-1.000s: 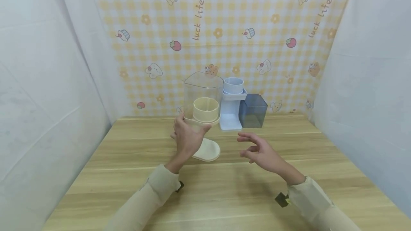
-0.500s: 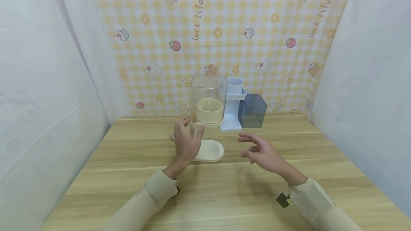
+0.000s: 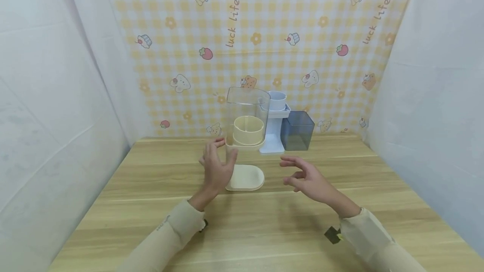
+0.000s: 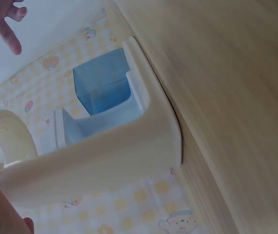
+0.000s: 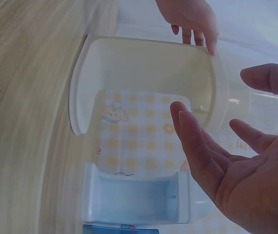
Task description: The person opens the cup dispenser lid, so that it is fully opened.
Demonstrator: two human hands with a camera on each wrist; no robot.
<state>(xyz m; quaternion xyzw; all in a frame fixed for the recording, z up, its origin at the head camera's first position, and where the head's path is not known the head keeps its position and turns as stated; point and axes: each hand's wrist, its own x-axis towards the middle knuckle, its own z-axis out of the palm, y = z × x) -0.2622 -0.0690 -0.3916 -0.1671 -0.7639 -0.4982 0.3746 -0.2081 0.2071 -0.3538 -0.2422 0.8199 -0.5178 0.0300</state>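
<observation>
A cream C-shaped stand (image 3: pixel 246 176) stands upright on the table, with a round cream cup (image 3: pixel 248 130) on its upper shelf and a clear open-topped box (image 3: pixel 245 98) around the cup. My left hand (image 3: pixel 218 167) is at the stand's left side near the shelf, thumb apart from the fingers. In the right wrist view, the left hand's extended fingertips (image 5: pixel 211 45) lie right at the stand's top corner. My right hand (image 3: pixel 311 181) hovers to the right of the stand, fingers loosely bent and nothing in them; its palm (image 5: pixel 256 190) shows in the right wrist view.
Behind and to the right stands a light blue stand (image 3: pixel 272 145) of similar shape, bearing a light blue cup (image 3: pixel 277 102). A dark blue see-through box (image 3: pixel 297 131) sits beside it. A patterned cloth (image 3: pixel 170 58) hangs along the table's back edge.
The cream stand, with its cup and clear box, has shifted right and turned to face more squarely forward. My left hand has eased slightly leftward. The right hand has stayed in place.
</observation>
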